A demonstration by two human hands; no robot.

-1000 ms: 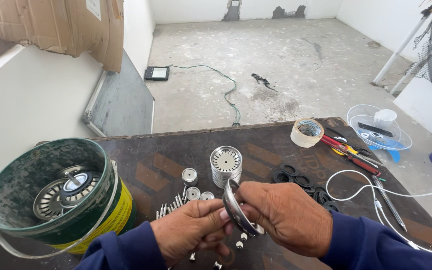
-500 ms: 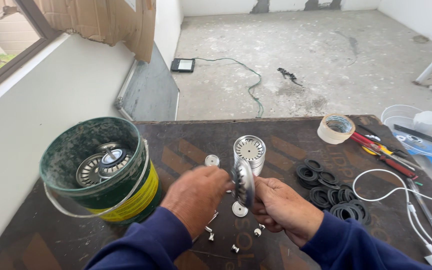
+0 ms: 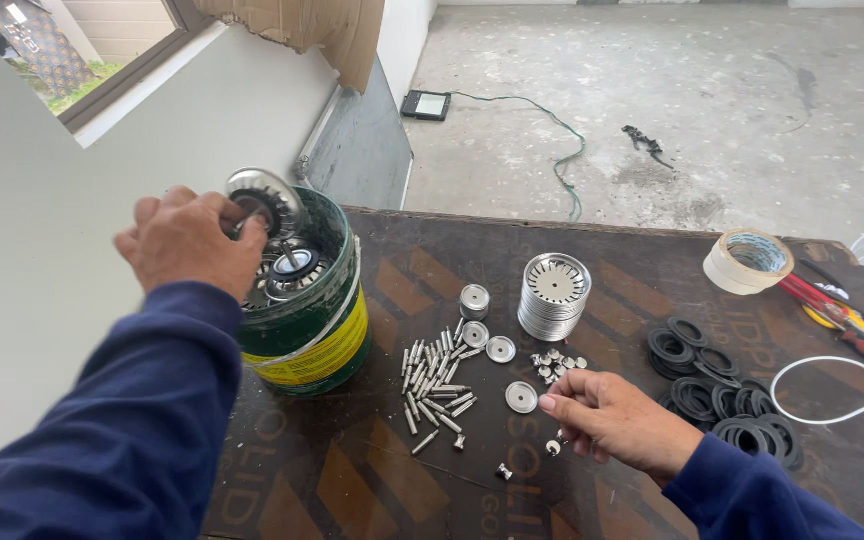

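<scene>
My left hand (image 3: 190, 240) holds a round metal strainer disc (image 3: 264, 200) over the rim of a green bucket (image 3: 314, 330) that has several like discs inside. My right hand (image 3: 620, 418) rests low on the dark table, fingers curled near small metal caps (image 3: 558, 364) and a flat metal washer (image 3: 521, 397). A stack of slotted metal discs (image 3: 555, 296) stands behind my right hand. A pile of screws (image 3: 436, 385) lies between the bucket and my right hand.
Black rubber rings (image 3: 717, 395) lie in a heap to the right. A tape roll (image 3: 748, 261), red-handled tools (image 3: 842, 310) and a white cable (image 3: 842, 395) sit at the table's far right. Beyond the dark table (image 3: 352, 470) is a concrete floor with a green cord (image 3: 562, 150).
My left hand has carried the metal disc from the table's middle to the bucket on the left. My right hand has let go and dropped to the small parts.
</scene>
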